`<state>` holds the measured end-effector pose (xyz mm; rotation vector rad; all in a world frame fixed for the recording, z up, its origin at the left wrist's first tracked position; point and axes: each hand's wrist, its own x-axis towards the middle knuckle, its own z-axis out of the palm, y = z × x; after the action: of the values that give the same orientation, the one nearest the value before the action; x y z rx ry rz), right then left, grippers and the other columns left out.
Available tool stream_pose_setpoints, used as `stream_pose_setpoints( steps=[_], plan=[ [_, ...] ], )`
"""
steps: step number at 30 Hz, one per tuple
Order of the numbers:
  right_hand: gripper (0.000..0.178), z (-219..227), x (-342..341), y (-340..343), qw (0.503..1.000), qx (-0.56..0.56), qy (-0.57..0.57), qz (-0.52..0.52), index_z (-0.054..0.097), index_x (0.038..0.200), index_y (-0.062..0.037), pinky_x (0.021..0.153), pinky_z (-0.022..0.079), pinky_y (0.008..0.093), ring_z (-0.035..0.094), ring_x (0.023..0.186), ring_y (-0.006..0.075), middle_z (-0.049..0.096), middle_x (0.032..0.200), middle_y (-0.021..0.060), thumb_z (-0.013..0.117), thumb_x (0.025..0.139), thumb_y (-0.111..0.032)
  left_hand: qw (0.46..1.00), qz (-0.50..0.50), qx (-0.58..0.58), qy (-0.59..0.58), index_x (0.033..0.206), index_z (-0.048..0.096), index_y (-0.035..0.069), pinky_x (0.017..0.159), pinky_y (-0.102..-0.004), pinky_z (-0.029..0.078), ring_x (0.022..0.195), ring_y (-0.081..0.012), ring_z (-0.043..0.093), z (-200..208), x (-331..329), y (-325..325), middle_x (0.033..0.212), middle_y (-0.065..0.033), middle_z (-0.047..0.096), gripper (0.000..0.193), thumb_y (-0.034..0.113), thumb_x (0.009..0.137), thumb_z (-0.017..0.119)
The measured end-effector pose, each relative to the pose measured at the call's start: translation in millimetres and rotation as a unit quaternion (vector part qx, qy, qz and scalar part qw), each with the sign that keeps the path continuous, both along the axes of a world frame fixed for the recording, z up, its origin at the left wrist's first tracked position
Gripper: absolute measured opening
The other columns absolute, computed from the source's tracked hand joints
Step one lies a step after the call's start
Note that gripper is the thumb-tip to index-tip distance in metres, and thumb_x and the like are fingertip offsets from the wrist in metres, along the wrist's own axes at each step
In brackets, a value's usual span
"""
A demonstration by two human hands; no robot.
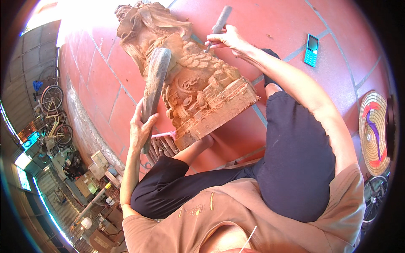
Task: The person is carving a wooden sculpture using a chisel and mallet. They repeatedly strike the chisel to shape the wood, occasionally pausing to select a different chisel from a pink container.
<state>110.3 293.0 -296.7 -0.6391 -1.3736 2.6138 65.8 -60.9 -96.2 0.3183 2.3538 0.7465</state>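
A carved wooden statue (185,90) with a square base lies on the floor in front of me. My left hand (141,126) is wrapped around the lower part of a long wooden mallet (156,76). The mallet's thick end is raised and overlaps the statue in the view. On the far right side of the carving, my right hand (228,40) grips a chisel (221,20) by its shaft, below the pale handle. The chisel points down at the carved surface; whether its edge touches the wood is too small to tell.
Several more chisels (162,147) lie by my left knee, with a pink-handled brush-like item (164,134) beside them. A turquoise phone (311,50) rests on the red tiles to the right, near a woven conical hat (373,133). Bicycles (52,99) and clutter stand at the left.
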Motion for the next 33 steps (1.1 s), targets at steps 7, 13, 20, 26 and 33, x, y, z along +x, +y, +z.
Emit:
stream_pose_setpoints(
  steps=[7, 13, 20, 26, 33],
  plan=[
    [0.030, -34, -23, 37, 0.992, 0.074, -0.017, -0.099, 0.051, 0.103, 0.0077, 0.063, 0.063, 0.0320, 0.072, 0.077, 0.0237, 0.067, 0.089, 0.0190, 0.071, 0.084, -0.003, 1.000, 0.001, -0.009, 0.008, 0.144, 0.043, 0.007, 0.093, -0.0324, 0.046, 0.108, -0.0170, 0.058, 1, 0, -6, 0.121, -0.0114, 0.063, 0.066, 0.021, 0.086, 0.073],
    [0.030, 4, -7, 8, 1.000, 0.004, 0.010, -0.002, 0.052, 0.103, 0.0052, 0.073, 0.064, 0.0326, 0.072, 0.085, 0.0264, 0.067, 0.091, 0.0165, 0.072, 0.086, -0.009, 0.998, -0.047, -0.017, 0.024, 0.142, 0.042, 0.007, 0.088, -0.0316, 0.048, 0.102, -0.0161, 0.059, -8, 0, -1, 0.115, -0.0114, 0.064, 0.069, 0.023, 0.084, 0.075],
    [0.035, -31, -25, 25, 0.991, 0.102, 0.033, -0.077, 0.050, 0.109, 0.0030, 0.064, 0.062, 0.0306, 0.071, 0.077, 0.0207, 0.068, 0.092, 0.0151, 0.073, 0.084, -0.009, 0.998, -0.054, -0.026, 0.014, 0.141, 0.042, 0.007, 0.076, -0.0309, 0.050, 0.085, -0.0144, 0.058, -5, 5, 10, 0.105, -0.0088, 0.065, 0.068, 0.024, 0.083, 0.075],
    [0.030, -1, -11, 10, 1.000, 0.017, -0.010, 0.016, 0.051, 0.104, 0.0025, 0.070, 0.064, 0.0304, 0.072, 0.087, 0.0255, 0.067, 0.094, 0.0171, 0.072, 0.086, -0.008, 0.998, -0.066, -0.006, 0.021, 0.141, 0.042, 0.007, 0.089, -0.0335, 0.047, 0.099, -0.0167, 0.058, -10, 2, 3, 0.112, -0.0113, 0.065, 0.069, 0.025, 0.083, 0.075],
    [0.033, -8, -43, 1, 0.998, 0.004, -0.010, 0.054, 0.049, 0.108, 0.0034, 0.063, 0.063, 0.0282, 0.072, 0.085, 0.0248, 0.067, 0.094, 0.0166, 0.071, 0.085, -0.006, 0.998, -0.034, -0.050, -0.001, 0.140, 0.043, 0.008, 0.078, -0.0315, 0.049, 0.085, -0.0149, 0.058, -3, 7, 8, 0.101, -0.0085, 0.065, 0.069, 0.026, 0.083, 0.076]
  ],
)
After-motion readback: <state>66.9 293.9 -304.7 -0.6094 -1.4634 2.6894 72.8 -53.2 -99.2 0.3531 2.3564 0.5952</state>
